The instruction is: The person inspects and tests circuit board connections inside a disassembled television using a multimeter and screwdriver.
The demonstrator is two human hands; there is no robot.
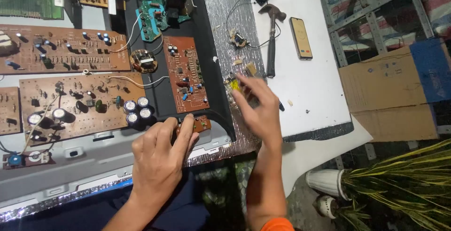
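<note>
My left hand (162, 153) rests on the near edge of a black plastic panel (218, 87), with its fingertips on a small brown circuit board (201, 124). A brown circuit board (186, 72) with small parts lies on the panel just beyond. My right hand (258, 109) hovers, blurred, over the silver foil mat (235, 5), fingers spread near a yellow-handled tool (233, 85); whether it touches the tool is unclear.
Large brown circuit boards (66, 50) with capacitors lie at left, a green board (155, 12) at the top. A hammer (271, 38) and a phone (300, 37) sit on the white table. A cardboard box (390, 94) and potted plant (399, 184) stand at right.
</note>
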